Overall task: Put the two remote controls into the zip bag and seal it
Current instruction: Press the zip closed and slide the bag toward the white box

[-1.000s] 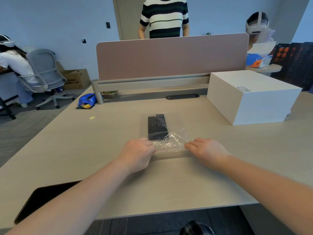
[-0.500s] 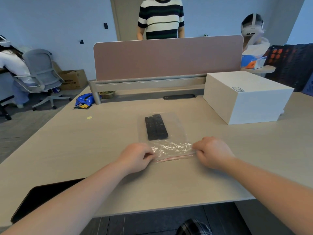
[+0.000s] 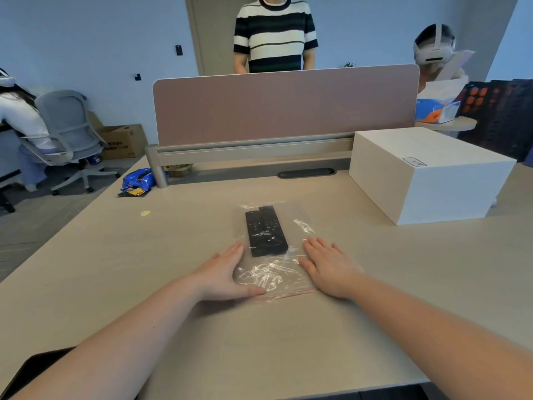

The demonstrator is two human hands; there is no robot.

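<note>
Since half a second ago, both hands have left the pink zip strip and spread flat, fingers uncurled from their pinch. The left hand (image 3: 223,274) now lies with its palm down against the left edge of the zip bag (image 3: 274,249), its thumb stretched along the near edge by the zip strip (image 3: 285,295). The right hand (image 3: 328,267) rests flat and relaxed on the bag's right edge, grasping nothing. The bag lies flat on the desk (image 3: 144,269), and the two remote controls (image 3: 266,230) sit side by side inside it, in its far half. Whether the strip is fully pressed closed cannot be told. A white box (image 3: 427,174) stands well to the right of the bag, further back.
</note>
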